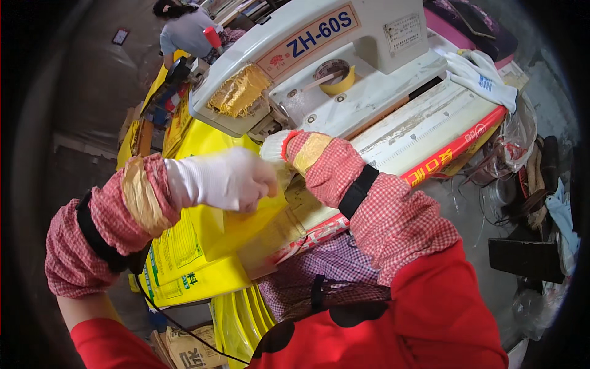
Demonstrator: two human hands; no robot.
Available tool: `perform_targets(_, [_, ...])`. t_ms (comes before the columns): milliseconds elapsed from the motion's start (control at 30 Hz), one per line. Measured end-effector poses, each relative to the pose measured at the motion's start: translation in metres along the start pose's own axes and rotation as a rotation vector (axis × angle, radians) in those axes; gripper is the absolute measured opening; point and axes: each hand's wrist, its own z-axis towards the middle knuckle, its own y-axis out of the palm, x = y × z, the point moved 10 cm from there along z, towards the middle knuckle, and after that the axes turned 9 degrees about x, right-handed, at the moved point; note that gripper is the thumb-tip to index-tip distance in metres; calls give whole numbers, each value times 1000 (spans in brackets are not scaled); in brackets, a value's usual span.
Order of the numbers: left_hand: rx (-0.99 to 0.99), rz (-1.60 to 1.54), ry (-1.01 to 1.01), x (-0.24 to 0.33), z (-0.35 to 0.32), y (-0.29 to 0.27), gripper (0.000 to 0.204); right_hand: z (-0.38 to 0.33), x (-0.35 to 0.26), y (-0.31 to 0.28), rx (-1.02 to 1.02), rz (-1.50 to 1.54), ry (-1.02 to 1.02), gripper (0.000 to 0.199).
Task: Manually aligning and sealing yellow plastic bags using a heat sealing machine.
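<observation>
Head view: left hand (224,179) fisted gripping yellow bag (203,246), long axis toward machine (319,67); right hand (276,147) grip unclear.

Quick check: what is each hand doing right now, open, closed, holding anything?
Left hand: white-gloved, closed on the yellow printed woven bag.
Right hand: mostly hidden behind its sleeve; cannot be told.

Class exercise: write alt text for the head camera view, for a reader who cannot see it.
Two hands in white gloves, left hand and right hand, hold a yellow bag at a white sewing machine. Red checked sleeves cover both forearms. A tape roll lies on the machine, spare gloves lie to the right, and another person works beyond.
</observation>
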Motion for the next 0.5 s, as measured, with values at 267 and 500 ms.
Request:
perform_targets(267, [-558, 760, -105, -10, -75, 66, 29, -20, -16, -4, -144, 85, 129, 18])
perform_targets(500, [-463, 811, 305, 29, -72, 132, 10, -61, -105, -92, 57, -561, 90, 24])
